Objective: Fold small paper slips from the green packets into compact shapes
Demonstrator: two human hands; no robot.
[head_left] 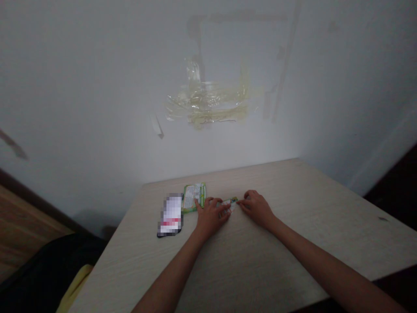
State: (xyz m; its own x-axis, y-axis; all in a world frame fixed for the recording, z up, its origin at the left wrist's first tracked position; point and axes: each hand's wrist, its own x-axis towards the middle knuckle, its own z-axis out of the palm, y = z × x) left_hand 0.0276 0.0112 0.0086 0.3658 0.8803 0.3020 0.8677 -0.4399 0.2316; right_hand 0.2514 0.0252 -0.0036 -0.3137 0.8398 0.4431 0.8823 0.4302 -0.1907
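Observation:
My left hand (211, 216) lies with its fingers spread, several fingertips resting on a small white-and-green printed piece (232, 206) that looks like a packet or card. The hand covers part of that piece. At its far corner, the thumb and fingers of my right hand (259, 209) come together in a pinch. Left of the small piece lies a larger green-and-white printed packet (192, 198), flat on the table. My left thumb reaches over the near right edge of this packet. Whether the two printed pieces are joined is hidden under my left hand.
A phone (171, 216) with a blurred-out screen lies left of the larger packet. The pale wooden table (293, 243) meets a wall (107, 108) bearing shiny old tape (211, 104). Dark and yellow cloth (76, 284) shows beyond the table's left edge.

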